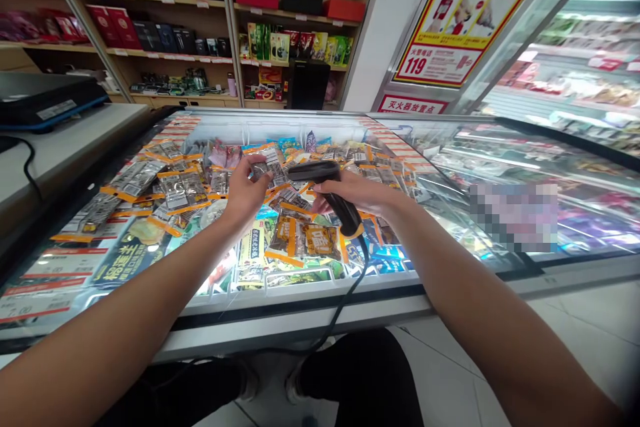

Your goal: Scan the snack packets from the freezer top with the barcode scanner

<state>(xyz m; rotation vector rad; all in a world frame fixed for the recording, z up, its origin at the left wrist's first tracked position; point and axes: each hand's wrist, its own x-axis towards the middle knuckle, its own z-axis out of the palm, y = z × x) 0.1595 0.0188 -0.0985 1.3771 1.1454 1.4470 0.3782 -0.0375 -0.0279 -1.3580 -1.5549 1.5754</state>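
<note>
My right hand (350,192) is wrapped round the grip of a black barcode scanner (320,171), its head pointing left and its cord hanging down. In my left hand (249,188), thumb and fingers pinch a snack packet (274,159) with orange edges and a printed label side, just left of the scanner's head. Many similar packets (184,189) lie on the glass top of the freezer (295,330) around both hands. Two orange-and-brown packets (320,239) rest below the scanner, front side up.
At the left a black device like a scale (47,101) stands on a counter. Shelves (175,53) with bottles and boxes rise behind the freezer. The scanner cord (345,303) runs over the freezer's front edge. More freezer glass (460,153) extends to the right.
</note>
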